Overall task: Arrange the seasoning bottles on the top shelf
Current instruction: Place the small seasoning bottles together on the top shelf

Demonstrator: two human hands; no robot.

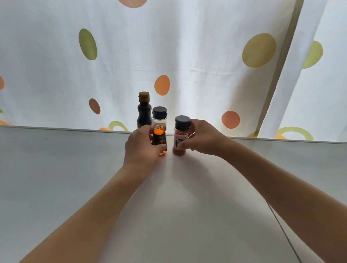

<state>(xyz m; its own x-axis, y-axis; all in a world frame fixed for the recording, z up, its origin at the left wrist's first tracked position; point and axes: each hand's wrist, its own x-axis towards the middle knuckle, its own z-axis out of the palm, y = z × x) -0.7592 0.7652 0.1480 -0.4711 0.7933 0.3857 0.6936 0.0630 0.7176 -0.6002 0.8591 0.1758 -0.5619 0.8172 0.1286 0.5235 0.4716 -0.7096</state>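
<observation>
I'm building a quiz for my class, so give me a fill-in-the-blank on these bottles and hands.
1. The left hand grips the bottle holding ____ liquid.
2. The right hand grips the jar of ____ powder.
3. The number of bottles standing on the shelf is ____.
4. The dark bottle has a ____ cap, unlike the other two.

Missing words: orange; pink; three; gold

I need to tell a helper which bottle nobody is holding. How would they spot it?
On the white shelf before the dotted curtain stand three bottles. It is the rearmost: the dark bottle, tall, narrow-necked, gold-capped, unlike the two black-capped ones.
</observation>
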